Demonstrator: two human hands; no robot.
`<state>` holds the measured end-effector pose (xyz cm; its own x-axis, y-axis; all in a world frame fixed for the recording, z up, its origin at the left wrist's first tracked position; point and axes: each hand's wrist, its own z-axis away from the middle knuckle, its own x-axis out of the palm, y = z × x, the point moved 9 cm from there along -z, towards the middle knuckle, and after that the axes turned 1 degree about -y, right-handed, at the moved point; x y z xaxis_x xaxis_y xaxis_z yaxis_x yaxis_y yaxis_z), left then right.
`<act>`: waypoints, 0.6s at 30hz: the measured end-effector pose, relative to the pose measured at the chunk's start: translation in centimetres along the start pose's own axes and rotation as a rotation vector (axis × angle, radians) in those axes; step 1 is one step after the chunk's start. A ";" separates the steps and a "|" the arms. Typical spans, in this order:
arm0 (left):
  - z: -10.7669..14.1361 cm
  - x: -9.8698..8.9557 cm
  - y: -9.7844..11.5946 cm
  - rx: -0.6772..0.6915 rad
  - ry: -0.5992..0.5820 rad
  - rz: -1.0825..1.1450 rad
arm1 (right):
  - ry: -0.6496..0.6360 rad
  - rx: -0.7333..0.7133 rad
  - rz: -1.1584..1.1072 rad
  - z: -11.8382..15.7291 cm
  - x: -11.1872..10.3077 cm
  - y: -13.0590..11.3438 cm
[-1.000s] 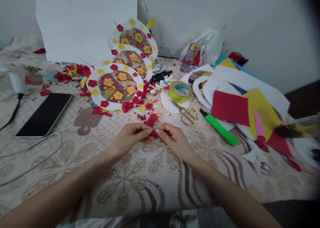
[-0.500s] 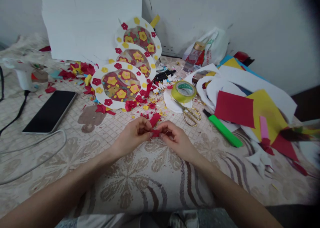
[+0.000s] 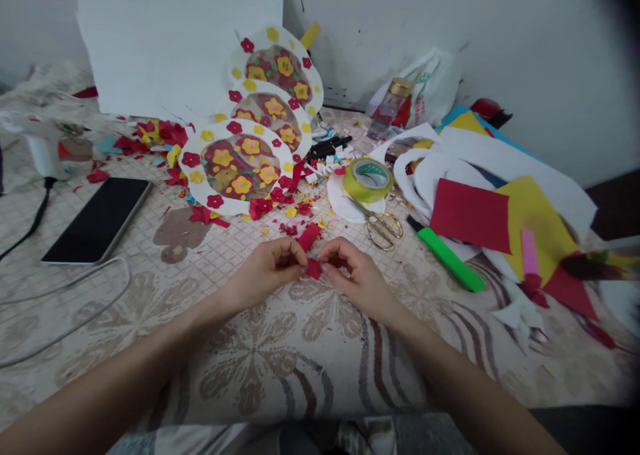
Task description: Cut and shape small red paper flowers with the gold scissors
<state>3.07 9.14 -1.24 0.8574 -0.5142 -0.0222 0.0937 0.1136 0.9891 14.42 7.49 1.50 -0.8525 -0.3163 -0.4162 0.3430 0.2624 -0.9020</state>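
Pale grey wall (image 3: 520, 55) rises behind my table, which is spread with a beige tablecloth (image 3: 335, 382) patterned in brown flowers. Near the middle of it, between my two hands, is a small piece of red paper (image 3: 314, 269). My left hand (image 3: 273, 268) has thumb and forefinger closed on its left edge. My right hand (image 3: 353, 273) is curled, thumb and forefinger slightly parted at the paper's right edge; I cannot tell whether they touch it. Just beyond my fingertips lies a red paper strip (image 3: 309, 235), with red and yellow scraps (image 3: 303, 210) scattered past it.

Gold-handled scissors (image 3: 385, 234) rest ahead of my right hand, their blades beside a roll of yellow tape (image 3: 367, 192) on a white paper disc (image 3: 340, 205). Farther right sit a red paper sheet (image 3: 470, 215) and a yellow one (image 3: 533, 208). Three white paper ovals decorated with flowers (image 3: 193, 196) overlap beyond my left hand, and a dark-screened phone (image 3: 100, 222) lies well to the left.
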 end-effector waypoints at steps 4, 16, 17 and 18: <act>0.0 0.0 0.4 -0.017 -0.026 0.014 | 0.000 -0.014 0.063 0.0 -0.4 -0.5; -0.1 -0.6 0.1 0.038 0.082 0.028 | 0.029 0.031 -0.051 0.0 -0.4 0.5; -0.1 -0.7 0.1 0.046 0.094 0.024 | 0.040 0.038 -0.073 0.0 -0.4 0.5; -0.1 -0.7 0.1 0.053 0.101 0.025 | 0.054 0.047 -0.094 0.0 -0.4 0.6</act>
<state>2.51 9.58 -1.11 0.9061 -0.4231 -0.0093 0.0471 0.0790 0.9958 14.94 7.81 1.14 -0.9014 -0.2874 -0.3239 0.2776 0.1907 -0.9416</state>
